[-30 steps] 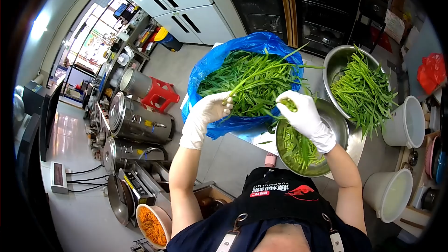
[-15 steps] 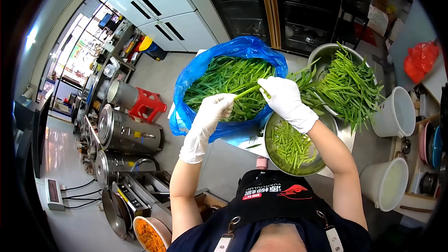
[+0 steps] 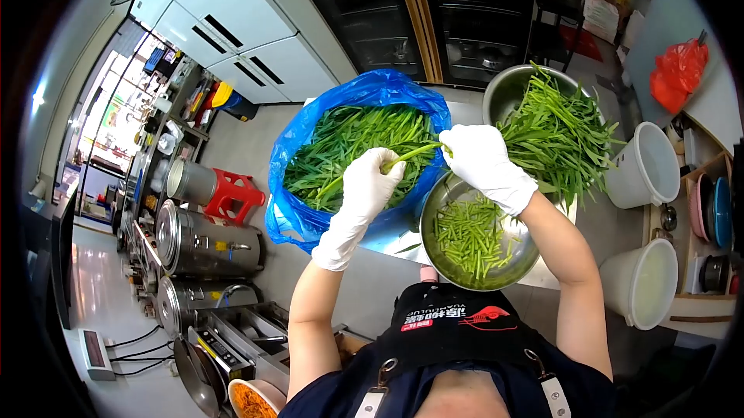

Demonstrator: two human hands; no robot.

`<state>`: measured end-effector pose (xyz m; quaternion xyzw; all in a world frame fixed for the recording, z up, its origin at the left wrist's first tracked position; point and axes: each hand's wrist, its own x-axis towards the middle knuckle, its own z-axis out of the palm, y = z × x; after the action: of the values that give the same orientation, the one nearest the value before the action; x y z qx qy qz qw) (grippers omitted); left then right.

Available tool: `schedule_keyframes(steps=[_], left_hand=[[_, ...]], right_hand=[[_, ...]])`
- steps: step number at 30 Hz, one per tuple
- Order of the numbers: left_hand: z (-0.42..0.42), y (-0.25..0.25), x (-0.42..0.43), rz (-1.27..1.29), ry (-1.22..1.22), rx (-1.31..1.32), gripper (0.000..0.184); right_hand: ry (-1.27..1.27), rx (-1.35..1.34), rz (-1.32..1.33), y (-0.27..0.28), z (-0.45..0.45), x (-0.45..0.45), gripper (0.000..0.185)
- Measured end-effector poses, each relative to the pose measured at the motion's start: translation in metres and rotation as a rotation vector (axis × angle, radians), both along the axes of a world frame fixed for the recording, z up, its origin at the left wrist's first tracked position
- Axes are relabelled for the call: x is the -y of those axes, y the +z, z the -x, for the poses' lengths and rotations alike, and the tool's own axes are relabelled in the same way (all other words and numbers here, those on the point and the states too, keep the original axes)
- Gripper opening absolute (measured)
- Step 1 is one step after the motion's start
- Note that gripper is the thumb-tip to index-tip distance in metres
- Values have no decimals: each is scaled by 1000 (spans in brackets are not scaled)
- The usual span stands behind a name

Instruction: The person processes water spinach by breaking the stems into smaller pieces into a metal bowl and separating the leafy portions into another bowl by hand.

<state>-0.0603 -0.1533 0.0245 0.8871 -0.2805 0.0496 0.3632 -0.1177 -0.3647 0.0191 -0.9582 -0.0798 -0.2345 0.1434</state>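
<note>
Both my hands wear white gloves and hold one green water spinach stalk (image 3: 417,152) stretched between them. My left hand (image 3: 373,185) is closed around its lower part, above the front of a blue plastic bag (image 3: 282,185). My right hand (image 3: 479,161) pinches the other end, over the back rim of a steel bowl (image 3: 529,259). Short cut stem pieces (image 3: 471,236) lie in that bowl. Long leafy water spinach (image 3: 364,135) fills the blue bag. To the right, a larger steel basin (image 3: 496,100) holds a heap of leafy tops (image 3: 558,131) spilling over its rim.
Two white buckets (image 3: 647,162) stand on the right. At left are a red stool (image 3: 234,199), large steel pots (image 3: 209,240) and a bowl of shredded orange food (image 3: 252,401). White refrigerators (image 3: 256,38) and a dark glass-doored cabinet (image 3: 480,15) line the back.
The camera view has shifted, moving the bag and bowls left in the picture. The leafy piece trailing beside my right hand is gone from there. A longer stalk now runs past my left hand.
</note>
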Motion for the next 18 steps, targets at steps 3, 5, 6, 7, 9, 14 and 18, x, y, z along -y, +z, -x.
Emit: schedule_keyframes(steps=[3,5,6,7,9,14,18], left_hand=[[-2,-6,13,95,27,-131,21],[-2,-6,20,59,4,-140,21],[-1,-7,24,41,-7,-146,21],[2,-8,29,146,-36,-221,17],[2,0,37,383,-36,-557,13],[-1,-2,49,464,-180,-860,10],[-5,-5,51,411,-409,-1097,17]], right_hand=[[22,8,-16,1,8,10,8],[-21,-36,-1,-1,11,20,11],[-42,-59,7,-2,13,24,12],[-45,-69,-4,-1,15,27,13],[-51,-88,-26,2,22,32,13],[-66,-6,-31,-1,28,45,9],[-70,51,8,-10,35,57,7]])
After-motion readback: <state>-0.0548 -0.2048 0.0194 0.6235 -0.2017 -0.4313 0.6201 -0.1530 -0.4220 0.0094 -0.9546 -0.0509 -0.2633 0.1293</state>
